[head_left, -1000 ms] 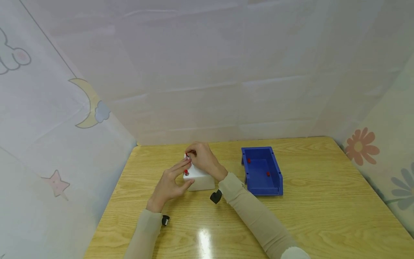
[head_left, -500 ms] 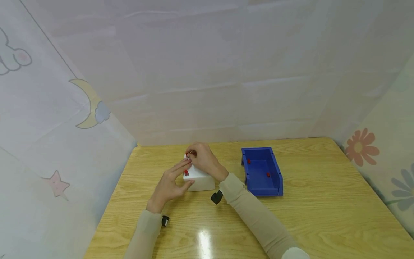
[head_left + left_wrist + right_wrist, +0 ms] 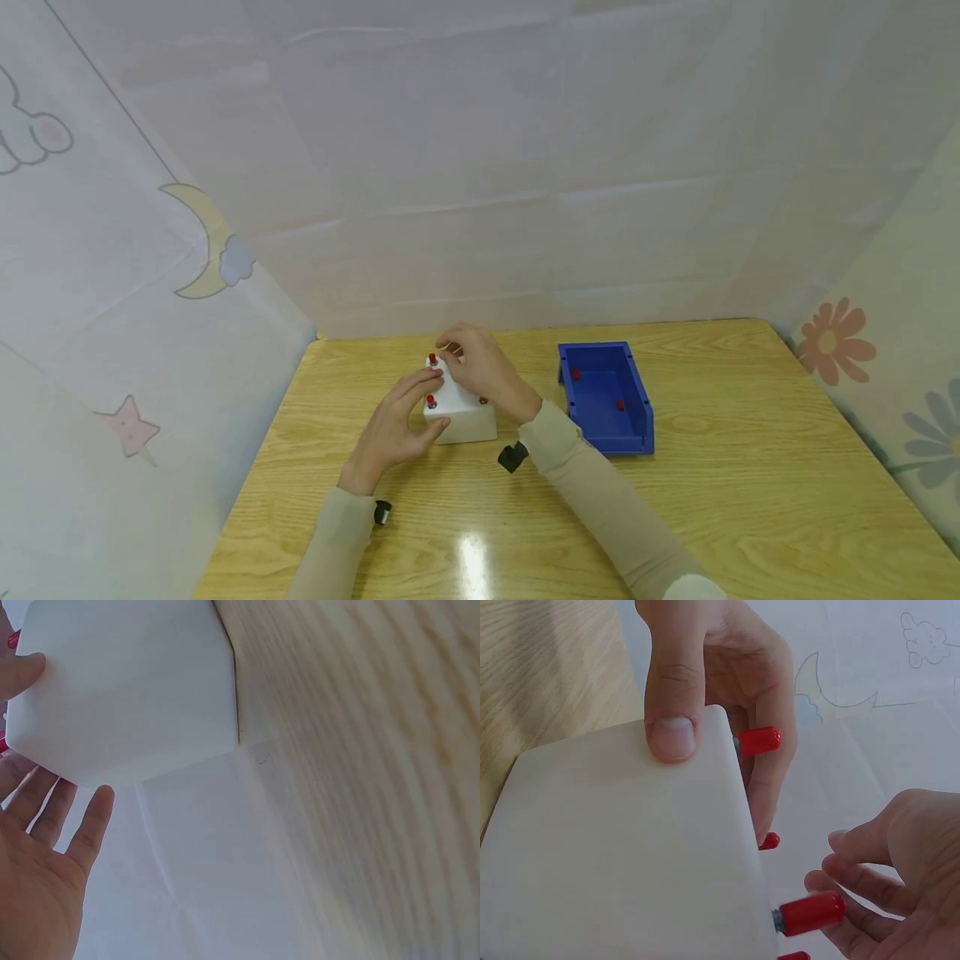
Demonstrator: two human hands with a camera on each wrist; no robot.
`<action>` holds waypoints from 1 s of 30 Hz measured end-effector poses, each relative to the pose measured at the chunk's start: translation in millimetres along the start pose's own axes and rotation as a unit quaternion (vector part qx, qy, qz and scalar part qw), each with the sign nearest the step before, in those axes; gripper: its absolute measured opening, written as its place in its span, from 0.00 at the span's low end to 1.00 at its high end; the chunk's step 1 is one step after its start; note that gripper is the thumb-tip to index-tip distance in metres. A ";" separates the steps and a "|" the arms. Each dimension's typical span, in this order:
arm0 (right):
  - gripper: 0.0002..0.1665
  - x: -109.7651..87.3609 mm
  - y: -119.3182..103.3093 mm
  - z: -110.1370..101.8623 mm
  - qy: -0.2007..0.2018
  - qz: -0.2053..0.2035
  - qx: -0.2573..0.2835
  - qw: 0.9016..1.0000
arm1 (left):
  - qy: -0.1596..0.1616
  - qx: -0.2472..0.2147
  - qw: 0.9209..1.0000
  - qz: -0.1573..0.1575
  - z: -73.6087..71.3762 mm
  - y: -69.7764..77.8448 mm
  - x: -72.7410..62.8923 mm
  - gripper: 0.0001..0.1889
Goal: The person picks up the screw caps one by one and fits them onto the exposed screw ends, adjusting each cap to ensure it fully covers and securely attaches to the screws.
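Note:
A white box (image 3: 471,427) sits on the table, with several red-capped toggle switches standing on its top face. My left hand (image 3: 393,425) grips the box at its left side, thumb on the near face and fingers over the top. The far-left switch (image 3: 432,359) rises just beyond those fingertips, and the near-left switch (image 3: 431,402) stands between thumb and fingers. Over the box's far right part hovers my right hand (image 3: 480,362), fingers loosely bent. In the right wrist view that hand (image 3: 900,877) holds nothing, apart from the nearest red switch cap (image 3: 810,913).
To the right of the box is a blue open-front bin (image 3: 600,446). Inside it lie small red pieces, one (image 3: 575,374) by the left wall and another (image 3: 620,406) nearer the front. A wood-grain table (image 3: 750,467) carries everything, with a pale printed cloth (image 3: 480,208) behind.
My right hand has let go of the far-left switch and shifted slightly right, baring that switch and one at the near right. The left hand keeps its place on the box.

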State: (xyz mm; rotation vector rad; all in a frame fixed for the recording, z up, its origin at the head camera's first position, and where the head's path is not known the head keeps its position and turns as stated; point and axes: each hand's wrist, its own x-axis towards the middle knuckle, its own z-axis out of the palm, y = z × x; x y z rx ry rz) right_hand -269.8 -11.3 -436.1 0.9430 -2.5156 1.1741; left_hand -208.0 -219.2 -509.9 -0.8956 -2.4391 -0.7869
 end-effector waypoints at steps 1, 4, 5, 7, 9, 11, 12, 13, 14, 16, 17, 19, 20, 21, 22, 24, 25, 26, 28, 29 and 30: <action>0.09 -1.1 0.0 -3.0 0.003 -0.001 -0.010 1.000 | -0.001 0.001 1.000 0.000 -0.4 0.5 0.1 0.31; 0.08 -4.1 1.6 -11.9 0.011 -0.007 -0.036 0.999 | -0.002 0.009 1.000 0.002 -2.2 1.7 0.5 0.32; 0.08 -4.6 2.5 -14.8 0.013 -0.009 -0.040 0.999 | -0.001 0.012 1.000 0.002 -3.4 2.2 0.6 0.32; 0.08 -5.3 4.4 -20.4 0.016 -0.012 -0.045 0.999 | 0.002 0.021 1.000 0.003 -6.1 2.8 0.8 0.33; 0.08 -5.5 6.1 -25.7 0.017 -0.014 -0.046 0.999 | 0.006 0.028 1.000 0.002 -9.5 3.3 1.1 0.34; 0.09 -5.8 8.2 -30.7 0.016 -0.013 -0.048 0.999 | 0.011 0.037 0.999 0.000 -12.7 2.8 1.1 0.34; 0.09 -6.3 9.7 -33.1 0.016 -0.011 -0.052 0.998 | 0.012 0.042 0.999 0.001 -14.1 2.4 1.3 0.34; 0.09 -7.0 11.4 -35.8 0.015 -0.007 -0.054 0.998 | 0.012 0.044 0.999 0.000 -15.6 2.2 1.7 0.34; 0.10 -7.9 13.2 -38.9 0.014 -0.004 -0.055 0.998 | 0.011 0.047 0.999 -0.003 -17.2 2.0 2.1 0.35; 0.11 -10.7 18.3 -46.1 0.011 0.004 -0.064 0.998 | 0.007 0.048 0.999 -0.007 -20.8 1.2 3.6 0.36; 0.12 -12.5 21.2 -50.4 0.010 0.009 -0.072 0.997 | 0.006 0.047 0.999 -0.009 -22.6 1.1 4.6 0.36; 0.13 -16.7 26.6 -61.1 0.009 0.015 -0.085 0.996 | 0.000 0.046 0.999 -0.014 -26.4 0.2 7.2 0.37; 0.13 -19.1 29.3 -66.6 0.009 0.018 -0.091 0.996 | -0.003 0.047 0.999 -0.018 -29.0 -0.2 8.1 0.38; 0.14 -21.5 31.8 -72.4 0.009 0.020 -0.098 0.995 | -0.005 0.046 0.999 -0.023 -31.8 -0.7 9.2 0.38; 0.15 -23.9 34.1 -78.4 0.010 0.021 -0.102 0.994 | -0.008 0.052 0.998 -0.029 -34.6 -1.3 10.2 0.38; 0.16 -29.3 38.9 -90.2 0.017 0.016 -0.110 0.994 | -0.013 0.063 0.997 -0.039 -40.0 -3.2 12.3 0.39; 0.16 -32.4 41.6 -95.8 0.019 0.015 -0.113 0.993 | -0.015 0.069 0.996 -0.045 -42.7 -4.3 13.4 0.40; 0.17 -35.5 44.9 -100.9 0.021 0.012 -0.120 0.992 | -0.018 0.075 0.996 -0.050 -45.9 -5.1 14.5 0.40; 0.19 -42.3 51.7 -110.4 0.025 0.008 -0.135 0.990 | -0.020 0.088 0.994 -0.056 -50.8 -7.9 16.7 0.41; 0.20 -46.0 55.5 -114.6 0.027 0.007 -0.145 0.989 | -0.022 0.093 0.994 -0.058 -53.0 -9.3 17.7 0.42; 0.21 -49.8 60.0 -118.6 0.028 0.008 -0.155 0.987 | -0.024 0.099 0.993 -0.059 -55.3 -10.8 19.0 0.42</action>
